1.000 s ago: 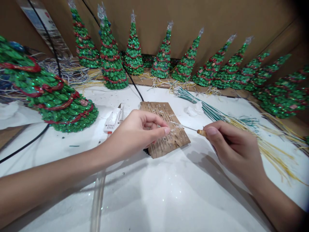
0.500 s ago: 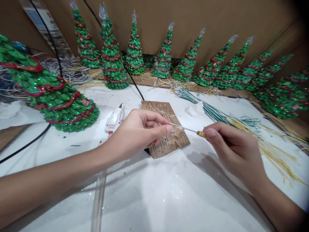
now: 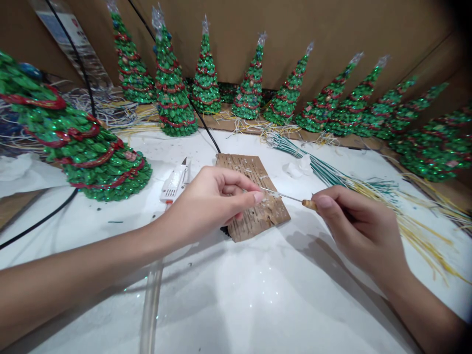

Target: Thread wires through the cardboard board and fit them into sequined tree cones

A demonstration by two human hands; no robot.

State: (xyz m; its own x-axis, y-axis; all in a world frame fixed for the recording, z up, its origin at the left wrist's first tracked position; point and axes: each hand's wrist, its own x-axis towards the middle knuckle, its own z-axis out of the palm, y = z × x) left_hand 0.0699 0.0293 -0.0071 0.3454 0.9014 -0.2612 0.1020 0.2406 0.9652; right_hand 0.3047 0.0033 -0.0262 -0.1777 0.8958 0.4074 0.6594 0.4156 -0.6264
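My right hand [image 3: 357, 226] is closed around the yellowish wooden handle [image 3: 309, 204] of an awl, a tool with a thin metal shaft [image 3: 289, 197]. The shaft points left, over a corrugated cardboard piece [image 3: 265, 216] streaked with clear, glue-like bits. At the shaft's far end, the thumb and forefinger of my left hand [image 3: 224, 196] are pinched together on the tip. Whether some small piece also sits between those fingertips is hidden. Left of the cardboard lies a white glue gun [image 3: 175, 184], partly behind my left wrist.
A large green tree decoration [image 3: 99, 152] leans at the left, with several smaller trees [image 3: 249, 88] along the back. Bundled green and yellow wires [image 3: 332, 174] lie at right. Crumpled white tissue [image 3: 298, 166], a black cable [image 3: 40, 221] and a clear stick [image 3: 150, 305] are on the white table.
Both hands hold nearly the same pose. The awl's handle has shifted very slightly to the right.
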